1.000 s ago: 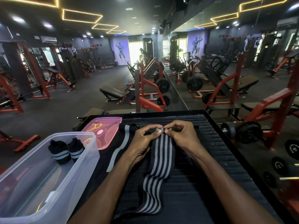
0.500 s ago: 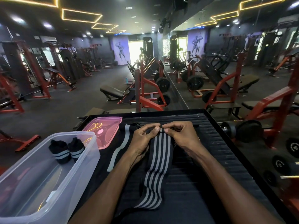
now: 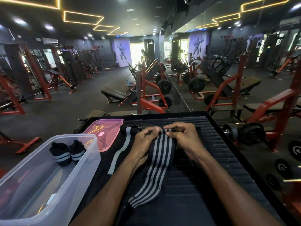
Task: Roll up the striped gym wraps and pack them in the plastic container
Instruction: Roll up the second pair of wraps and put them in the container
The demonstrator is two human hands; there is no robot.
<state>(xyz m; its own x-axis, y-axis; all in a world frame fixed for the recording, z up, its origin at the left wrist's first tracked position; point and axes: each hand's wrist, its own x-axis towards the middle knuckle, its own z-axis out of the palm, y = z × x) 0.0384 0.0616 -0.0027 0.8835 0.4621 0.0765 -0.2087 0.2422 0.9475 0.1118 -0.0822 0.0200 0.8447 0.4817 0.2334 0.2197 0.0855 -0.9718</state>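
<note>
Head: hands pinch ribbed wrap

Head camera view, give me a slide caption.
Both hands, left and right, start rolling a striped wrap beside the plastic container.

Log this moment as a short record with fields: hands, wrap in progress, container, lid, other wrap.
left hand: left hand pinches the far end of the striped wrap
right hand: right hand pinches the same end, beside the left
wrap in progress: striped wrap lies mostly flat on the black ridged surface, only its far end rolled
container: clear plastic container, open, with two rolled wraps at its far end
lid: pink lid off, lying beyond the container
other wrap: single-stripe wrap unrolled, left of the hands
</note>
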